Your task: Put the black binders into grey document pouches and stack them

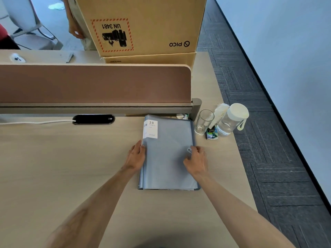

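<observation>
Grey pouch (168, 158) lies flat near the desk's (71, 167) right end, with more grey edges peeking out beneath it, so it looks like a stack of filled pouches is already building. The left hand (135, 156) presses its fingers on the pouch's left edge; the right hand (196, 161) pinches at the snap (189, 150) on the right side, apparently closing it. No loose black binder in sight (any inside cannot be made out), so I'd judge the job is near its end. Just beyond, a glass (204, 121) and a bottle (232, 119) stand close to the stack's far corner.
</observation>
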